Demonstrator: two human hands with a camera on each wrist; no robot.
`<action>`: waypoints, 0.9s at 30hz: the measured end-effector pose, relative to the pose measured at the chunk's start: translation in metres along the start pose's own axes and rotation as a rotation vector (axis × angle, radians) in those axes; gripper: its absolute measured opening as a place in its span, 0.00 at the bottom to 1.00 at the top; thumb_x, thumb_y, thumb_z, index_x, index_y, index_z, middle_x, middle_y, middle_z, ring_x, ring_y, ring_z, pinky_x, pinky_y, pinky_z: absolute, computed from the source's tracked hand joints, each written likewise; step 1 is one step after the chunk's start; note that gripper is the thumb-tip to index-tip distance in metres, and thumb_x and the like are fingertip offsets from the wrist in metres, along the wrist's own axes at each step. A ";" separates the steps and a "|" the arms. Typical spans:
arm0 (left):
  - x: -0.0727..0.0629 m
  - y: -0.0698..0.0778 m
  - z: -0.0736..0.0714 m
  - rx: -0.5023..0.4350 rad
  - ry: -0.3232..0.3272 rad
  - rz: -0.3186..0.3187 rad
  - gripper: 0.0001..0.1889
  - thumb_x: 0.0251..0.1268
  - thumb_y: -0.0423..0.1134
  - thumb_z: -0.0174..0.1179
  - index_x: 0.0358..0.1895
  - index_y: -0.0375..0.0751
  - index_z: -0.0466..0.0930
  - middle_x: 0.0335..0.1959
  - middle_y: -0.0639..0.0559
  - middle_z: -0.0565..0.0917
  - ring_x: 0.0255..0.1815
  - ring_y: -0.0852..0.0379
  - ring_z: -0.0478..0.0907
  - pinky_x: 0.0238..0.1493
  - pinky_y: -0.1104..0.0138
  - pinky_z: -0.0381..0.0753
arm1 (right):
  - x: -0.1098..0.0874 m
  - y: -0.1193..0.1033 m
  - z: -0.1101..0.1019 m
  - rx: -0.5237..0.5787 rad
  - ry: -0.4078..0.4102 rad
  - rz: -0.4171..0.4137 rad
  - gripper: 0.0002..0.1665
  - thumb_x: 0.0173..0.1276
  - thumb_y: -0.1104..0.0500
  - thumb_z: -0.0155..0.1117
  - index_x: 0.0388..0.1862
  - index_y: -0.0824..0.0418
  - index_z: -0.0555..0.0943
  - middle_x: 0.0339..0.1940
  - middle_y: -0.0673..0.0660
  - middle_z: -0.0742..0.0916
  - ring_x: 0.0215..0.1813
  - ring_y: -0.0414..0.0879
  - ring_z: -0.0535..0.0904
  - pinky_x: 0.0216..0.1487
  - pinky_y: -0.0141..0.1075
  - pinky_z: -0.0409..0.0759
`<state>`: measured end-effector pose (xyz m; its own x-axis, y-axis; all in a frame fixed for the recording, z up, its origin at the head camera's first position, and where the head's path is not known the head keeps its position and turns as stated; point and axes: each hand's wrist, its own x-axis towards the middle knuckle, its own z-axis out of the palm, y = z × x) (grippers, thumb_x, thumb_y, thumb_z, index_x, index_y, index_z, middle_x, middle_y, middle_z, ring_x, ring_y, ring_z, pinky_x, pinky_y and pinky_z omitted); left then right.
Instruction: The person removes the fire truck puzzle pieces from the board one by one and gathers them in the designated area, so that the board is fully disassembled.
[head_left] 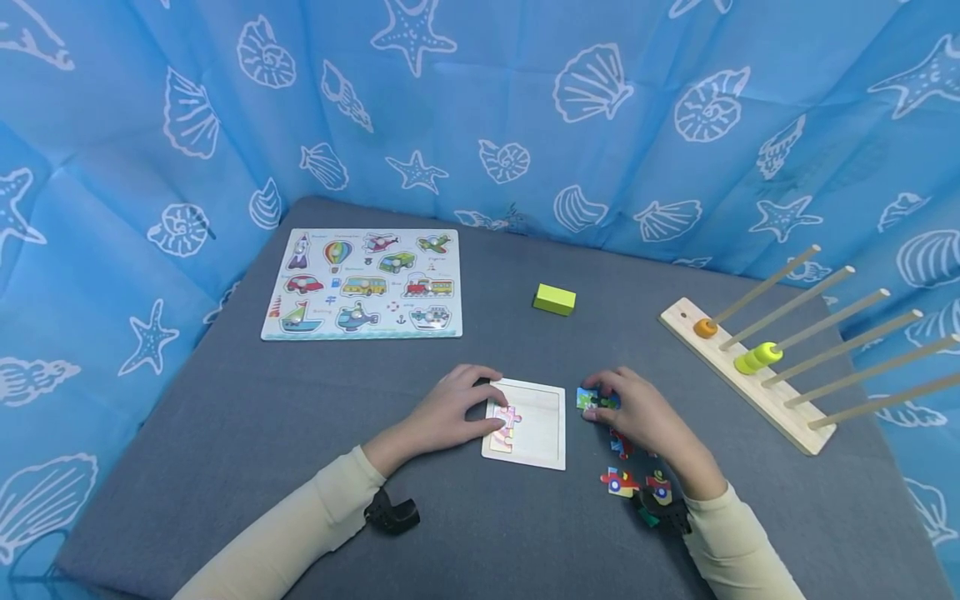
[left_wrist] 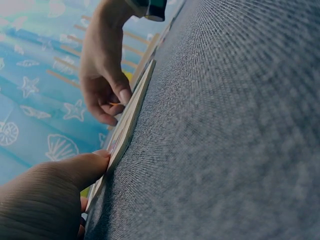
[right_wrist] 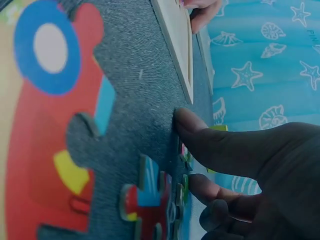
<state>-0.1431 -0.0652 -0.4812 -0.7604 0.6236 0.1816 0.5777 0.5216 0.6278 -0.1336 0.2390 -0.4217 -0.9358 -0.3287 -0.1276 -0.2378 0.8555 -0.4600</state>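
A small square wooden puzzle tray (head_left: 538,460) lies flat on the table, with joined pink and yellow jigsaw pieces (head_left: 507,437) along its left side. My left hand (head_left: 448,410) holds the tray at its upper left, the thumb resting on the joined pieces. To the right of the tray, my right hand (head_left: 637,410) pinches a green and blue jigsaw piece (head_left: 586,398) between thumb and fingers, low at the table. Part of that piece and others beside it are hidden under the hand. A red jigsaw piece with a blue-ringed wheel (right_wrist: 55,135) lies nearer the right wrist.
More loose pieces (head_left: 619,482) lie below the right hand. A picture board of vehicles (head_left: 362,284) sits at the back left, a lime-green block (head_left: 554,299) at the back middle. On the right stands a wooden peg rack (head_left: 750,386) with upright rods and a few beads.
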 end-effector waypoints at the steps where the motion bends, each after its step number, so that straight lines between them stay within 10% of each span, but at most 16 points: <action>1: 0.000 0.000 0.000 0.003 -0.004 -0.002 0.12 0.64 0.55 0.60 0.47 0.60 0.80 0.64 0.56 0.70 0.67 0.55 0.63 0.66 0.53 0.63 | 0.000 0.000 0.001 -0.005 0.002 0.002 0.21 0.59 0.54 0.71 0.51 0.57 0.81 0.39 0.56 0.79 0.36 0.46 0.73 0.35 0.38 0.71; 27: 0.000 0.000 -0.001 0.029 0.016 0.028 0.17 0.63 0.55 0.61 0.51 0.55 0.78 0.63 0.54 0.72 0.66 0.55 0.65 0.65 0.55 0.64 | 0.013 -0.076 0.049 0.043 0.003 -0.240 0.19 0.57 0.56 0.73 0.46 0.60 0.78 0.37 0.50 0.79 0.36 0.40 0.74 0.39 0.36 0.76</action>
<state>-0.1438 -0.0657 -0.4805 -0.7485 0.6287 0.2110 0.6069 0.5213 0.6000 -0.1152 0.1501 -0.4315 -0.8547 -0.5191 -0.0080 -0.4419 0.7355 -0.5136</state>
